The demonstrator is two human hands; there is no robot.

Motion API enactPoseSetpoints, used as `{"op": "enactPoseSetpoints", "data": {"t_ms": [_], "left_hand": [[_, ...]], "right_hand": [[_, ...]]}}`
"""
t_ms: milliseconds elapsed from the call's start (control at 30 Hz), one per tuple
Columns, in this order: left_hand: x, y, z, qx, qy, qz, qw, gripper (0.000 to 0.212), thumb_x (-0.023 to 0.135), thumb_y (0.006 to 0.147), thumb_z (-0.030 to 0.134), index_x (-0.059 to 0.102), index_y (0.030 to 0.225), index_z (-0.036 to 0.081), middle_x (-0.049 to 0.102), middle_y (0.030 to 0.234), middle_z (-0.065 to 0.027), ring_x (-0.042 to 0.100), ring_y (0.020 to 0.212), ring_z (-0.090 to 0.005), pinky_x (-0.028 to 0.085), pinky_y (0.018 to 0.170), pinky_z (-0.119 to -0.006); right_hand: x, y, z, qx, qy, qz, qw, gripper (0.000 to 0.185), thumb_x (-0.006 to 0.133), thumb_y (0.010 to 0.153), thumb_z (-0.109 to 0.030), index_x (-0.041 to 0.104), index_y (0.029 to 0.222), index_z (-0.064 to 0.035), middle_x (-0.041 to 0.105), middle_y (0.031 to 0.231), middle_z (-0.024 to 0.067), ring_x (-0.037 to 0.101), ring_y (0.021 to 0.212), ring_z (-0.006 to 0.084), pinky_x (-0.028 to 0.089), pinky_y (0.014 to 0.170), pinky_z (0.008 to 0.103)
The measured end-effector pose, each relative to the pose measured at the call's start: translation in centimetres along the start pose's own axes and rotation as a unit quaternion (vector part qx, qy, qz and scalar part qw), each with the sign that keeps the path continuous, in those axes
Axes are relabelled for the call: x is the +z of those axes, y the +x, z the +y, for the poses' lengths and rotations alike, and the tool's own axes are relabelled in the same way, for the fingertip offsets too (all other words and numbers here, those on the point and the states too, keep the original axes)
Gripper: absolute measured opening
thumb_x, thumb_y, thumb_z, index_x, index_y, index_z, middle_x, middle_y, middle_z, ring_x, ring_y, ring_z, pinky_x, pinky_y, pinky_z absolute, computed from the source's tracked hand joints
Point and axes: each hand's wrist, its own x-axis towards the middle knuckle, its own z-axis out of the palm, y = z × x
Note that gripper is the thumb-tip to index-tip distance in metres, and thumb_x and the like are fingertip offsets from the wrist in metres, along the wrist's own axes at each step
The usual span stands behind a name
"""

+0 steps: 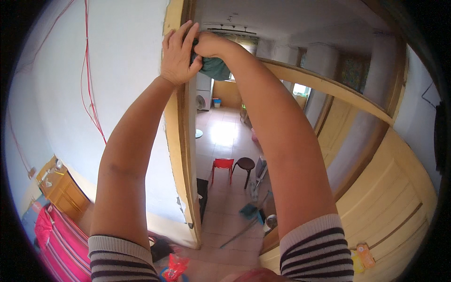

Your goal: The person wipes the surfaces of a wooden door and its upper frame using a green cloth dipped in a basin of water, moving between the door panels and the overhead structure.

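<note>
Both my arms reach up to a yellow wooden door frame. My left hand lies on the upper part of the left jamb, fingers spread, its thumb beside a dark green cloth. Against the inner side of the same jamb, my right hand is bent at the wrist and grips the cloth. The cloth hangs below that hand, and part of it is hidden behind the fingers. A wooden crossbar runs right from behind my right forearm, with an opening above it.
A yellow door stands swung aside at right. Through the doorway are a red chair, a dark round stool and a teal dustpan. Red wires hang on the left wall, above a wooden cabinet and pink striped bedding.
</note>
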Motion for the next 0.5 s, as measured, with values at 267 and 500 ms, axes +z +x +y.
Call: {"op": "enactPoseSetpoints", "data": {"t_ms": [267,500], "left_hand": [[-0.3,-0.2,-0.5,-0.017,0.034,-0.029,0.999,0.082,0.051,0.078,0.054,0.031,0.141,0.006,0.038,0.138,-0.0158,0.034,0.128,-0.0313,0.018,0.108,-0.051],[-0.4,0.0,0.4,-0.026,0.040,-0.010,0.999,0.084,0.056,0.075,0.057,0.034,0.141,0.009,0.041,0.136,-0.0134,0.038,0.124,-0.0282,0.022,0.107,-0.049]], "right_hand": [[-7.7,-11.7,6.4,0.021,-0.099,0.053,0.993,0.031,0.062,0.084,-0.017,0.059,0.113,-0.0086,0.064,0.107,0.0164,0.061,0.098,0.0322,0.047,0.084,0.0392],[-3.2,-5.1,2.6,-0.035,-0.094,0.039,0.994,0.043,0.062,0.083,-0.023,0.056,0.123,-0.0082,0.056,0.123,0.0205,0.055,0.112,0.0329,0.044,0.095,0.0395]]}}
